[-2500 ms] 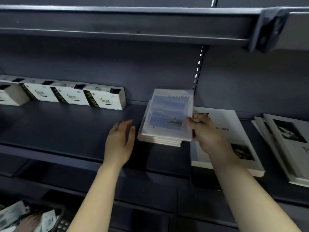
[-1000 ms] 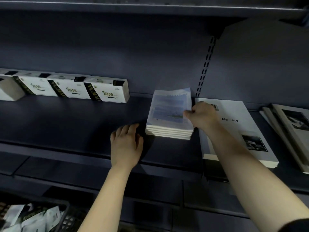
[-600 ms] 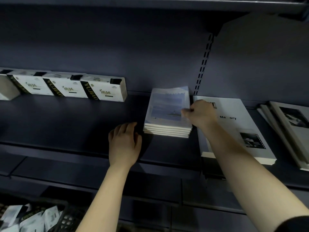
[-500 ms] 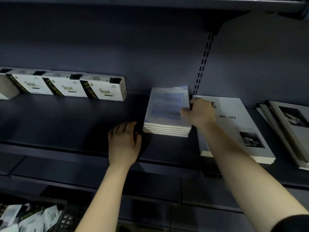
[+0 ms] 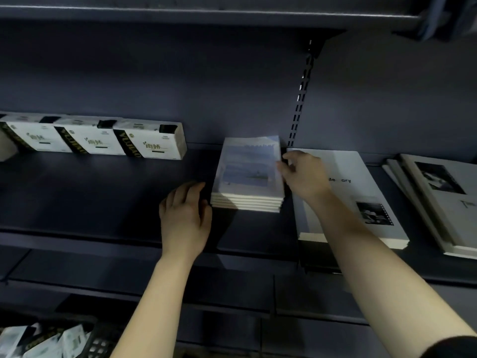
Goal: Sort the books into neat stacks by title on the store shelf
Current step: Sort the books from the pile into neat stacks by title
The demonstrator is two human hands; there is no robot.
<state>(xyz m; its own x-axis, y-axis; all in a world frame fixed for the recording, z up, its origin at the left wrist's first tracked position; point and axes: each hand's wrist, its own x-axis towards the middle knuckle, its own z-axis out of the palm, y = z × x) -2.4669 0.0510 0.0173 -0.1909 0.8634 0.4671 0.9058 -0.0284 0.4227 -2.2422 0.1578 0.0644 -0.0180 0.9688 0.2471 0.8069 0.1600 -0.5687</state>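
Note:
A stack of several pale-blue books (image 5: 247,174) with a seascape cover lies on the dark shelf (image 5: 103,197), squared up near the back wall. My left hand (image 5: 184,215) rests flat on the shelf, fingers touching the stack's lower left corner. My right hand (image 5: 304,174) presses its fingers against the stack's right edge and holds nothing. To the right lies a larger white book (image 5: 366,192) with a black film-strip picture, partly under my right wrist. Further right sit two overlapping grey books (image 5: 438,202) with a dark photo on the cover.
A row of white boxes (image 5: 103,140) with black bands stands along the back wall at the left. A slotted upright (image 5: 300,99) runs up the back panel. Another shelf (image 5: 206,14) hangs overhead. Small white packets in a black basket (image 5: 51,342) sit at the bottom left.
The blue stack has been pushed back towards the wall and squared up. My left hand moved in against its left corner, and my right hand slid along its right edge.

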